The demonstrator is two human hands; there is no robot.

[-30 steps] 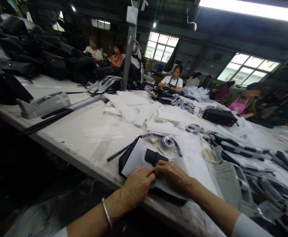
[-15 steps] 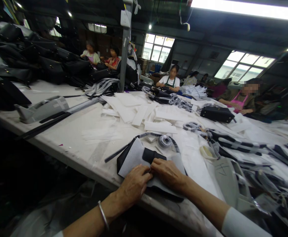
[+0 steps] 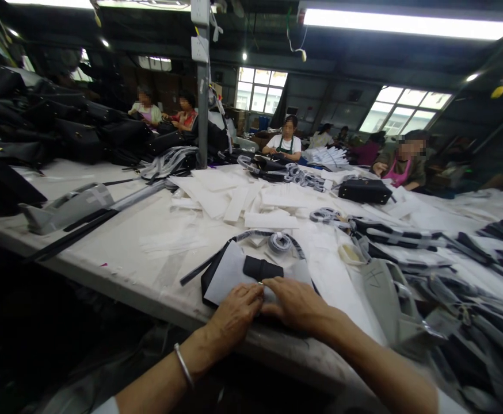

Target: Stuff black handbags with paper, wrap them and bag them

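Two bare hands are meeting over a black bag (image 3: 209,276), which is lying near the front edge of the pale surface (image 3: 117,244). The left hand (image 3: 235,310), with a silvery bracelet (image 3: 183,365) circling its wrist, is resting on the near part of the bag, and the right hand (image 3: 297,303) is reaching in beside it. Both sets of fingers are curling inward, tips close together at a small shiny piece (image 3: 260,283); from where I'm standing, I can't tell whether they are actually gripping it. A white sheet (image 3: 226,275) is covering much of the bag's upper side, and a black tab (image 3: 262,268) is lying over it, just beyond the fingertips. Behind the bag, a wrapped coil (image 3: 279,242) is sitting near the strap (image 3: 251,233).

Farther back, loose white pieces (image 3: 214,192) are overlapping in a heap. A grey form (image 3: 72,208) is standing off to the left, and another, inked grey form (image 3: 376,293) is leaning among things at the right. Across the way, a person in a green apron (image 3: 286,144) is sitting by the clutter.
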